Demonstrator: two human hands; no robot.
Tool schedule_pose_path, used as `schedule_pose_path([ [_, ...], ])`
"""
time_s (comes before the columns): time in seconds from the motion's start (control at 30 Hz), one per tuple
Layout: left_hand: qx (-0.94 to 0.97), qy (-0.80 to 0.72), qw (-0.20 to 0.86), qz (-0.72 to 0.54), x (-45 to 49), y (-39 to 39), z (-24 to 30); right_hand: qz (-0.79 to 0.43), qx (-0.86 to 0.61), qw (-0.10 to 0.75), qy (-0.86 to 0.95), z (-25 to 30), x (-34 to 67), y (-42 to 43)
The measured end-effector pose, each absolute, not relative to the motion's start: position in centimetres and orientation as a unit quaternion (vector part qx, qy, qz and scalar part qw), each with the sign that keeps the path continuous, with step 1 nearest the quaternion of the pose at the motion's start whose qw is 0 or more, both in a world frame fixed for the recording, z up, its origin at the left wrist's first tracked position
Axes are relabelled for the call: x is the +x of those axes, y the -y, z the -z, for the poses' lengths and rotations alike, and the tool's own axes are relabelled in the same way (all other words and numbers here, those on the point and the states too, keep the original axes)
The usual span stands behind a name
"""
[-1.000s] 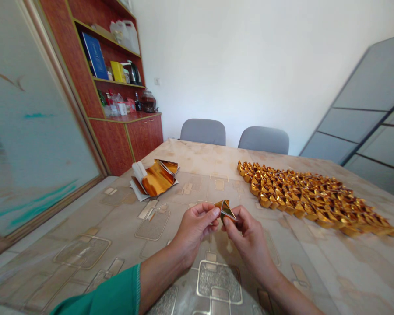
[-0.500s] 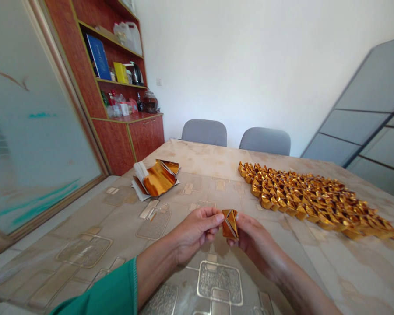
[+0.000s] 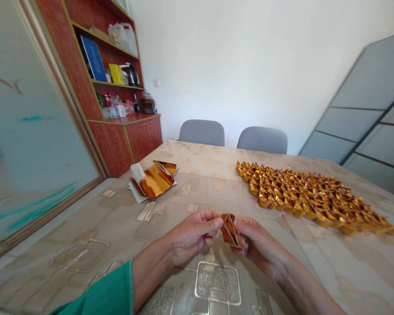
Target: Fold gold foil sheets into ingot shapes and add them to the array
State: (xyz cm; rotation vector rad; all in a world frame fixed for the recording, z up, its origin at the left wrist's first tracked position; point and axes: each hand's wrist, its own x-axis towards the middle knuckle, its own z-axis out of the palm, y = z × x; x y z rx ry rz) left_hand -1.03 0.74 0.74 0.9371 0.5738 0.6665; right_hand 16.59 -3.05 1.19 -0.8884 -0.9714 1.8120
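A small folded piece of gold foil paper (image 3: 229, 230) is held above the table between both hands. My left hand (image 3: 198, 230) pinches its left side near the top, thumb over the curled fingers. On its right edge, my right hand (image 3: 254, 236) grips with the thumb and bent fingers. A slanting pale-edged fold runs down the face of the piece. Farther off to the left lies a loose stack of gold foil paper sheets (image 3: 157, 180) with white backs. To the right, many folded gold paper pieces (image 3: 302, 192) stand packed together in rows.
A patterned cover lies over the table (image 3: 118, 232). Two grey chairs (image 3: 202, 132) (image 3: 262, 139) stand at its far edge. At the back left is a red-brown cabinet (image 3: 121, 140) with shelves of household items.
The folded gold paper has turned and narrowed slightly between my fingers, its lower tip now pointing more to the right. My right-hand fingers have shifted on it. The view has moved slightly.
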Motion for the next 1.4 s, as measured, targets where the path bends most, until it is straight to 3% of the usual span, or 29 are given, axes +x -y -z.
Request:
schedule_pose_path([
  [0.43,0.303,-0.183,0.893,-0.277,-1.1,-0.3,-1.2,-0.804,-0.204,0.460,0.316,-0.5,16.2,3.2],
  [0.97,0.284,-0.169,0.898,-0.291,-0.8,0.4,-2.0,-0.812,-0.185,0.445,0.330,-0.9,16.6,3.3],
  [1.4,0.163,-0.144,0.913,-0.345,-0.4,0.9,-1.5,-0.842,-0.151,0.435,0.280,-0.5,16.7,2.7],
])
